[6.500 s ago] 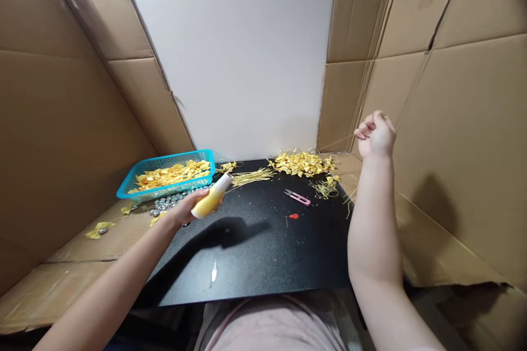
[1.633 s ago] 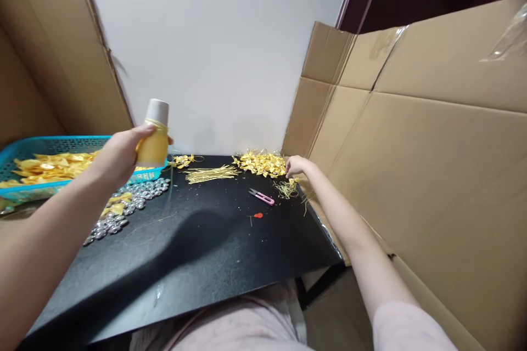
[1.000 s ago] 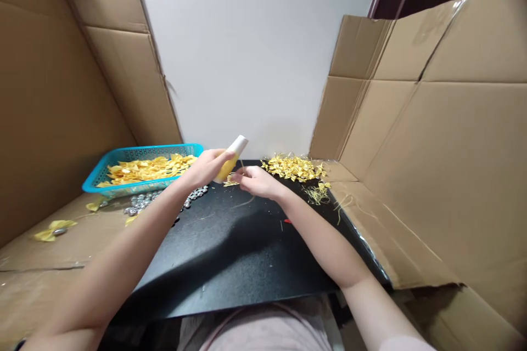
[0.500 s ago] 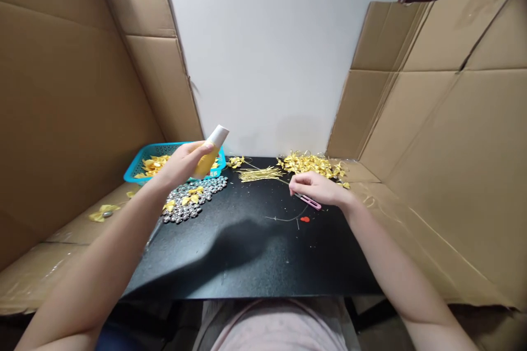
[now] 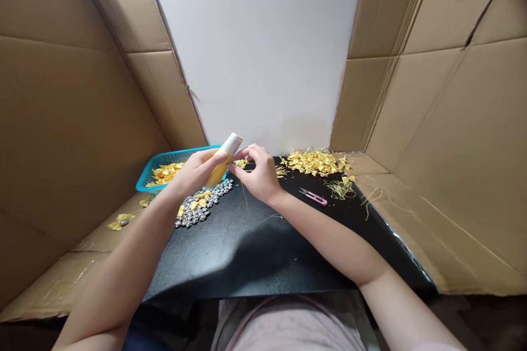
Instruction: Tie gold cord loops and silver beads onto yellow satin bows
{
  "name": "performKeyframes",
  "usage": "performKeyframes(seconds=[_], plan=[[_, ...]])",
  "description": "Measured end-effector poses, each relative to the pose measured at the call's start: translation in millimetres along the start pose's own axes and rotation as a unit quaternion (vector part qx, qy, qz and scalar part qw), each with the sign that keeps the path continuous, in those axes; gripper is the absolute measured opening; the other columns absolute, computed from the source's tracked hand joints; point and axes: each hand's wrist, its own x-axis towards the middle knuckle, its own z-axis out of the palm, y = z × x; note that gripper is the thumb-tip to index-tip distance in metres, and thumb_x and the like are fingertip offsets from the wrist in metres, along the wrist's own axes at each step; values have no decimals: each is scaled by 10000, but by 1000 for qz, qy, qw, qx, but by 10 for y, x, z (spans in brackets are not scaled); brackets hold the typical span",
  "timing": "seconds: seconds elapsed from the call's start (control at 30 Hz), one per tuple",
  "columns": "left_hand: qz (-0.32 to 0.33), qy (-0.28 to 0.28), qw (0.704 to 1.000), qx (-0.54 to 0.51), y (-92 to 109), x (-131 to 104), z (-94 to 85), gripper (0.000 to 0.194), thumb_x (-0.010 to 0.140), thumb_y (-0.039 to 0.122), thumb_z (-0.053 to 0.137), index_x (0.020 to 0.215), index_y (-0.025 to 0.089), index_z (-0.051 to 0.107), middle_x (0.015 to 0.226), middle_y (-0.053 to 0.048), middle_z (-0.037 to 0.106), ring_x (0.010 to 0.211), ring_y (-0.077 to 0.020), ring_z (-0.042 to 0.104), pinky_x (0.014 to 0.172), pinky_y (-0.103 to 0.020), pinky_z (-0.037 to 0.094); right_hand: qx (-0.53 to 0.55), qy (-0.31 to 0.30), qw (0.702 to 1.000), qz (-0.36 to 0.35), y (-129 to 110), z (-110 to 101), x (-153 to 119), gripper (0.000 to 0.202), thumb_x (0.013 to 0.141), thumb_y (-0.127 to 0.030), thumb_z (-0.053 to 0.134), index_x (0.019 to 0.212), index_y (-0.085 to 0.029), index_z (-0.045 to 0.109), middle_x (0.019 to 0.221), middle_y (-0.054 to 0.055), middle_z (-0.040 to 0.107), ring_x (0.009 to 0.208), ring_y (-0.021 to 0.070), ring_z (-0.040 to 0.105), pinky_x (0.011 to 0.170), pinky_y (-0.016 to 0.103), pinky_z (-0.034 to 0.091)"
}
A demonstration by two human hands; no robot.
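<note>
left hand: grasping tilted yellow spool; right hand: beside it, grip unclear

A cone is showing a smooth, matt white end; silvery beads are gleaming like polished metal; yellow bows are giving off a satiny sheen; the turquoise basket is looking plastic; the black tabletop is reflecting light softly; cardboard is appearing matt

Brown cardboard panels flank a pale wall behind the black table.
</note>
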Motion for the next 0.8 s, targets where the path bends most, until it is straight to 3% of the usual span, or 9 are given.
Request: performKeyframes(seconds=[0.1,0.17,0.23,0.37,0.47,0.63,0.8], plan=[[-8,-29,1000,-4,-6,82,7,501,791,628,496,792,140,615,616,2,514,534,-124,450,442,-201,325,48,12,999,19,102,32,22,146,812,-269,665,716,-196,582,784,19,634,794,162,544,789,317,444],[-20,-59,998,-18,0,166,-2,499,791,630,503,802,144,619,611,2,525,526,-126,470,442,-203,340,106,-11,993,42,162,-2,50,172,800,-303,665,706,-194,571,766,7,612,781,153,530,782,307,435],[-35,-74,996,-35,12,273,-9,496,777,631,521,796,145,616,608,1,533,518,-130,491,446,-209,364,200,-84,974,67,209,-70,94,211,773,-362,674,713,-193,563,751,-8,575,740,138,514,744,295,431],[-54,-30,996,-67,-27,518,-16,491,758,611,538,816,135,643,617,-12,556,509,-142,525,454,-231,407,347,-279,891,87,295,-308,216,231,738,-377,689,690,-188,566,780,-10,552,741,119,514,746,279,428],[-68,18,994,-88,-141,664,-35,464,767,576,527,829,137,667,613,-18,568,506,-154,558,466,-246,441,352,-335,869,96,380,-566,303,210,753,-343,676,655,-182,583,806,5,572,751,115,517,759,277,421],[-104,71,987,-95,-360,719,-164,417,748,544,551,809,148,669,632,-32,603,503,-174,587,465,-270,479,332,-320,882,93,447,-1098,356,257,792,-382,642,630,-197,567,680,-6,496,663,125,470,709,299,423],[-96,136,983,-80,-566,652,-383,440,722,564,554,796,140,644,599,-22,574,494,-181,581,453,-268,462,338,-198,916,90,451,-1634,310,376,811,-412,605,549,-214,421,586,-43,319,550,113,362,695,319,460]])
